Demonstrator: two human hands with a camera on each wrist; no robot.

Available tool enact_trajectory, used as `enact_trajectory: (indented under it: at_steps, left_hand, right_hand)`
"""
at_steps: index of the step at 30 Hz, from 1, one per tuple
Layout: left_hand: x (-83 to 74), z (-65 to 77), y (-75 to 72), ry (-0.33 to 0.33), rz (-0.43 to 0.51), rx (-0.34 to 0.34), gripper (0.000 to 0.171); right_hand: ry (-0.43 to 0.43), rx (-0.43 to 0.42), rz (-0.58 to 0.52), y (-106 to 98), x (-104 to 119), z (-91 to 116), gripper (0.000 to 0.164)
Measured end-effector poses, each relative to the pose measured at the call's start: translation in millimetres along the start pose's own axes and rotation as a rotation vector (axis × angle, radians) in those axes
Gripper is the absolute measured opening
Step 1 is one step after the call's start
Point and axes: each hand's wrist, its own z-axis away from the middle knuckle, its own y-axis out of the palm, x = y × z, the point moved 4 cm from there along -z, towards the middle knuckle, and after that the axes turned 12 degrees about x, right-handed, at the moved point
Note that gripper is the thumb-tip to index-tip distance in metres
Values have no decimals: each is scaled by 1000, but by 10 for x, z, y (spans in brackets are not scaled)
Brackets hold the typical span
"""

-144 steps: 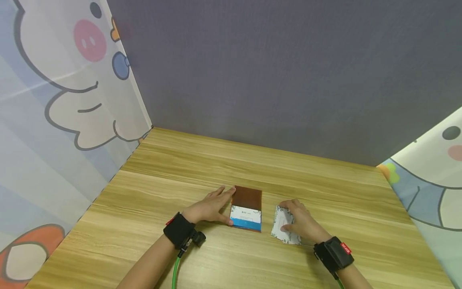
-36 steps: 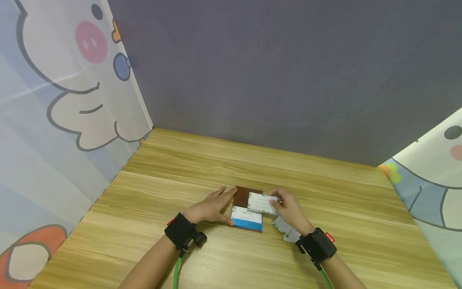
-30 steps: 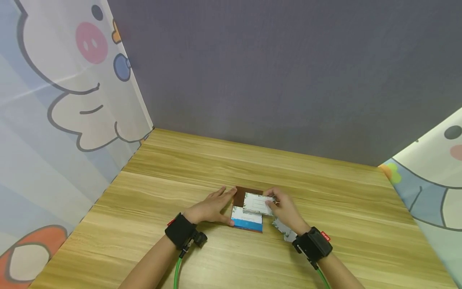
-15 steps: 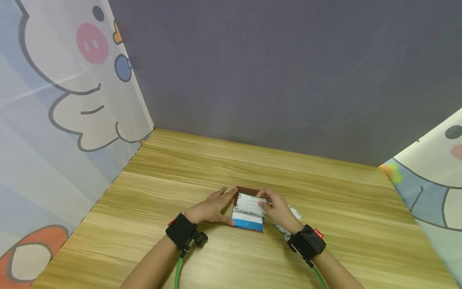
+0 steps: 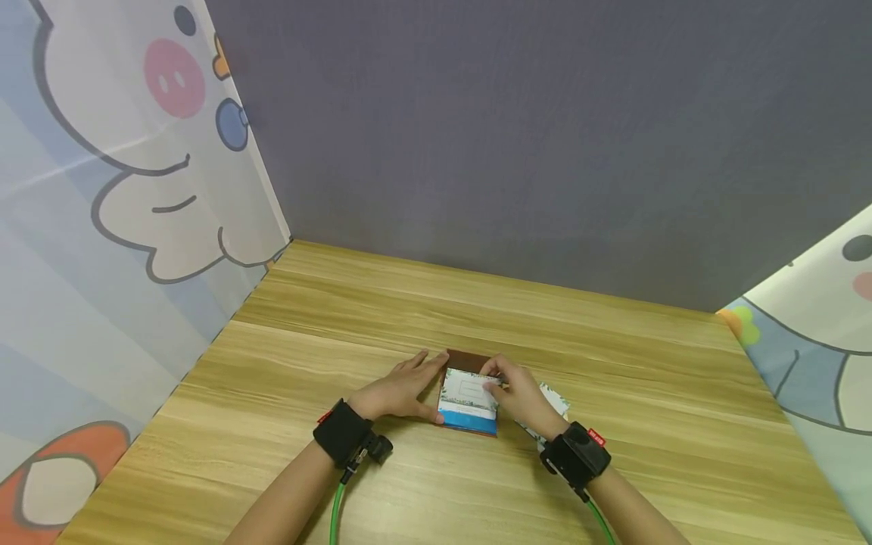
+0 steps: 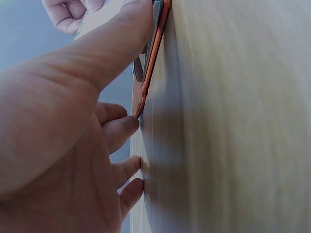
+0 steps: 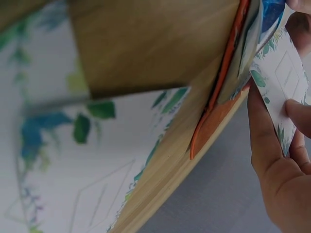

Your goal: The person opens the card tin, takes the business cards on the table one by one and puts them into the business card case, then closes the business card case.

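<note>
A flat brown holder [image 5: 467, 359] with an orange edge lies on the table, a blue strip [image 5: 470, 421] and a white printed card along its near part. My left hand [image 5: 398, 390] rests along its left side, fingers spread, thumb on the near left corner. In the left wrist view, my thumb lies over the holder's edge [image 6: 154, 56]. Between thumb and fingers my right hand [image 5: 523, 395] pinches a white card [image 5: 463, 387] with a green leaf border, tilted over the holder. The card's near edge is at the holder's pocket, which gapes in the right wrist view.
Under my right forearm lie several loose leaf-bordered cards [image 5: 555, 399], overlapping in the right wrist view. The wooden table [image 5: 327, 303] meets a grey panel [image 5: 504, 151] at the back. Cartoon-printed sheets [image 5: 136, 303] hang at both sides. A green cable [image 5: 335, 511] trails from my left wrist.
My right hand has taken a card from the loose ones and brought it left over the holder, lately shifting a little lower towards the pocket. The left hand has stayed in place.
</note>
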Motion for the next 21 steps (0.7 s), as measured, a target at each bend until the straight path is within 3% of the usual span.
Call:
enact_trajectory:
  at_steps: [12, 21]
  left_hand:
    - [-1, 7, -8, 4, -2, 6, 100]
    - [-8, 13, -8, -10, 5, 14, 99]
  right_hand:
    - [-39, 36, 59, 40, -13, -12, 14]
    - [38, 49, 70, 64, -8, -19, 12]
